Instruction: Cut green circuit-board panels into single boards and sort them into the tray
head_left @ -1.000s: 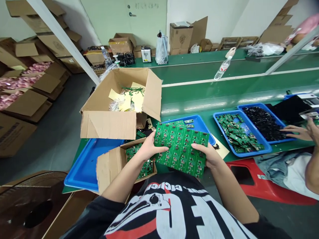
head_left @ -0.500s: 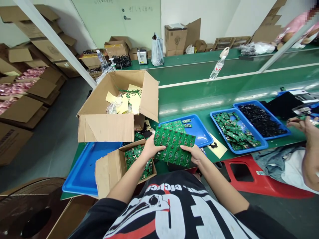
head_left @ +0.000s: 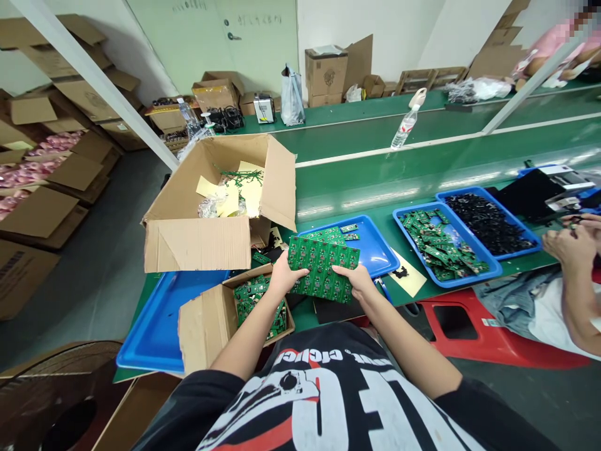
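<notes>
A green circuit board panel, made of several joined small boards, is held up in front of my shirt. My left hand grips its left edge with the thumb lying on top. On the right edge my right hand is closed the same way, thumb on the face and fingers mostly hidden beneath. Behind the panel, a blue tray carries another green panel and a few small boards. By my left forearm stands a small cardboard box filled with small green boards.
A large open carton with yellow paper stands at the left, above an empty-looking blue tray. To the right are a blue tray of small boards and a tray of black parts. A co-worker's hands work at far right.
The panel and my right hand have shifted slightly left, and the panel's tilt has changed a little. Both hands keep their hold. The co-worker's hands have come closer together.
</notes>
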`<control>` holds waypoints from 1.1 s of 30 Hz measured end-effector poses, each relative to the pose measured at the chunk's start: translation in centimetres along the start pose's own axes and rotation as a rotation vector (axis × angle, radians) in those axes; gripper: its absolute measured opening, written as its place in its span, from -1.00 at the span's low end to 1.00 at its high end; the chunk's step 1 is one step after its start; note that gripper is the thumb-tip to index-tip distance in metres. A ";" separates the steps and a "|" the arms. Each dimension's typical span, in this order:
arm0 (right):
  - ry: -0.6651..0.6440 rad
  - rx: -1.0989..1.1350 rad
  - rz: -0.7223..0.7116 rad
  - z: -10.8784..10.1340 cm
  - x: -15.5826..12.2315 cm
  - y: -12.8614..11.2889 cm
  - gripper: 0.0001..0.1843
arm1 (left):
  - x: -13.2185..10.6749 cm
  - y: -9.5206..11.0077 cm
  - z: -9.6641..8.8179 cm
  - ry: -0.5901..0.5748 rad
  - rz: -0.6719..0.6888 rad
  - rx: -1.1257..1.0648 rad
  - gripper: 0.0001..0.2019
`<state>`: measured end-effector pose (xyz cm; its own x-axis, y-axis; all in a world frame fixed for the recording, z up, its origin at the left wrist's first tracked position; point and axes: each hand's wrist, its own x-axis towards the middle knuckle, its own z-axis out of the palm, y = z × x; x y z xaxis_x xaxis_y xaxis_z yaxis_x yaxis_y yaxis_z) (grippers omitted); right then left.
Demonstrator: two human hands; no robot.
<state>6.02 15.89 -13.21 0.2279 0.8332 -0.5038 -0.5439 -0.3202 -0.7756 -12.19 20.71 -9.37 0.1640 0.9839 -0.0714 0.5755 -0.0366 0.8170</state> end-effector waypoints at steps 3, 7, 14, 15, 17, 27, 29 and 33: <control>0.025 -0.006 -0.015 0.1 0.4 0.1 -0.55 | 0.5 -0.2 0.2 0.000 -0.013 0.009 -0.48; 0.067 -0.038 -0.026 0.3 1.2 0.4 -0.53 | 1.1 -0.7 0.6 0.010 -0.045 0.010 -0.49; 0.090 -0.070 -0.017 -0.6 1.0 2.4 -0.52 | -0.6 -2.4 1.6 0.022 -0.157 0.013 -0.53; 0.087 -0.084 -0.005 -1.0 0.7 3.0 -0.53 | -1.3 -2.7 1.7 0.019 -0.176 0.012 -0.53; 0.091 -0.125 0.032 -1.7 -0.1 4.2 -0.56 | -2.9 -3.4 2.2 0.014 -0.210 0.013 -0.56; 0.137 -0.158 0.071 -3.2 -2.8 7.4 -0.68 | -7.4 -4.8 3.0 0.009 -0.273 0.037 -0.61; 0.138 -0.168 0.060 -3.2 -2.9 7.3 -0.68 | -7.6 -4.7 2.9 0.015 -0.275 0.039 -0.61; 0.146 -0.225 0.039 -3.3 -3.0 7.5 -0.69 | -7.9 -4.4 3.0 0.030 -0.273 0.050 -0.61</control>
<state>3.95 9.56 -18.75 0.3329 0.7499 -0.5717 -0.3650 -0.4565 -0.8114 -13.62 12.56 -14.13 -0.0263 0.9632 -0.2677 0.6338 0.2231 0.7406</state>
